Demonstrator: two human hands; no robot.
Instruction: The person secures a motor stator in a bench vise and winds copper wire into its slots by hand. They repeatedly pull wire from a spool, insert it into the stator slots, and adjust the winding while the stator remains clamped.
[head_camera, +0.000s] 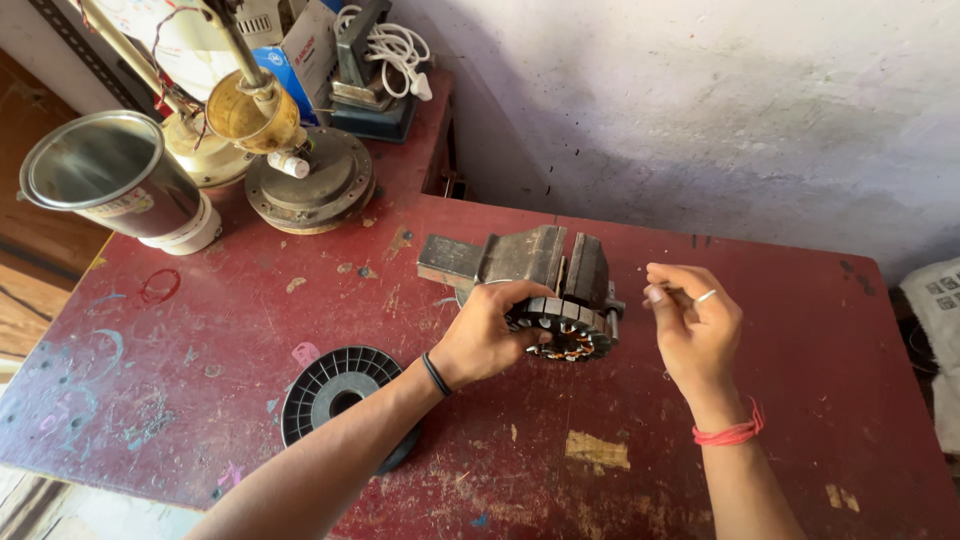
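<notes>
Bare red tabletop (800, 400) offers passage at right; grey metal bench vise (530, 258) and black plastic spool (335, 390) obstruct centre-left.

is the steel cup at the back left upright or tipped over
Tipped: the steel cup leans on its side, its open mouth facing the camera, and the inside looks empty.

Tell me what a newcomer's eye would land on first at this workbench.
At the centre of the worn red table, the left hand grips a round motor stator with copper windings, set by a grey bench vise. The right hand hovers just right of it, fingers pinched. A black plastic spool lies front left, and a shiny metal cup stands far left.
</notes>
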